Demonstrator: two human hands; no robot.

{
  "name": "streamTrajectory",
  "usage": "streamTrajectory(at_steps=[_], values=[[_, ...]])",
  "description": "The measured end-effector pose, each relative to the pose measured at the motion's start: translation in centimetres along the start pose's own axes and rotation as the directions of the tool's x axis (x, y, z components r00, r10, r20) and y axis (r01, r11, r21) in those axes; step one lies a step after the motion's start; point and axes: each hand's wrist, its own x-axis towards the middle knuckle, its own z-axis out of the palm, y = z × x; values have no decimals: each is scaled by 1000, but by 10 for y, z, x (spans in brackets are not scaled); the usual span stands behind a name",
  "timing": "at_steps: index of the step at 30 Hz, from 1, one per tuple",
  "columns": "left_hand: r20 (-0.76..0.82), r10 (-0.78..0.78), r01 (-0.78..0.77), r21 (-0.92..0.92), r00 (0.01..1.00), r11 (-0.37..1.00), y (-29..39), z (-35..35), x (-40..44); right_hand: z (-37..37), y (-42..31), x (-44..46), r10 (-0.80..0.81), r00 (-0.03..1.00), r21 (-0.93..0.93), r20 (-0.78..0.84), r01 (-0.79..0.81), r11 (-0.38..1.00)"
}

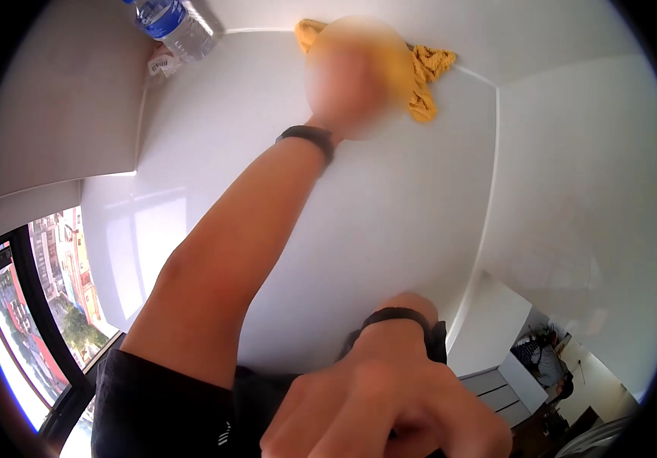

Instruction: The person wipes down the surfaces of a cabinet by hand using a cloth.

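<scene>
My left hand (351, 80) reaches to the far part of a white surface (374, 198), over a yellow cloth (427, 69). A round blur covers the hand, so its fingers and its grip cannot be made out. Bunched parts of the cloth stick out on both sides of it. Close to the camera at the bottom is my right hand (378, 397), its fingers curled and closed. The bottom edge cuts off the fingertips, and what they hold, if anything, is hidden. Both wrists wear dark bands.
A water bottle (175, 29) with a blue label lies at the top left, beside a small wrapped item (163, 61). White walls border the surface. A window (46, 305) is at the lower left. Shelving (508, 389) and dark belongings (546, 359) are at the lower right.
</scene>
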Motion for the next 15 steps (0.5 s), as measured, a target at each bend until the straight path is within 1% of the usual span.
streamTrajectory(at_steps=[1,2,4,5,7,8,10,11,13,14,15], values=[[-10,7,-7,3,1000,1000,-1,0,1,-3,1,4,-17,999,-29,34,18,999],[-21,14,-14,7,1000,1000,-2,1,2,-6,-7,8,57,997,-65,59,-53,997],[7,15,-15,40,1000,999,-3,2,2,-6,-19,7,167,984,-92,56,-162,983],[20,16,-17,56,1000,998,-4,3,1,-5,-23,3,203,979,-82,31,-200,976],[37,-15,13,56,999,998,-2,6,-6,-6,-26,2,249,968,-23,36,-248,968],[45,-30,27,57,999,998,-1,6,-9,-9,-26,4,257,964,25,66,-259,966],[27,-28,27,57,999,998,-2,6,-12,-5,-28,1,289,957,61,40,-291,955],[17,-28,27,57,999,998,-2,5,-12,4,-30,-5,313,950,50,-17,-312,949],[11,-35,34,39,999,999,-1,4,-9,4,-29,-9,266,964,-5,-9,-266,964],[9,-38,38,30,999,999,-1,5,-8,-8,-20,-3,197,979,-45,59,-194,980],[16,-39,38,32,999,999,-1,6,-7,-10,-17,-1,174,981,-50,87,-170,984]])
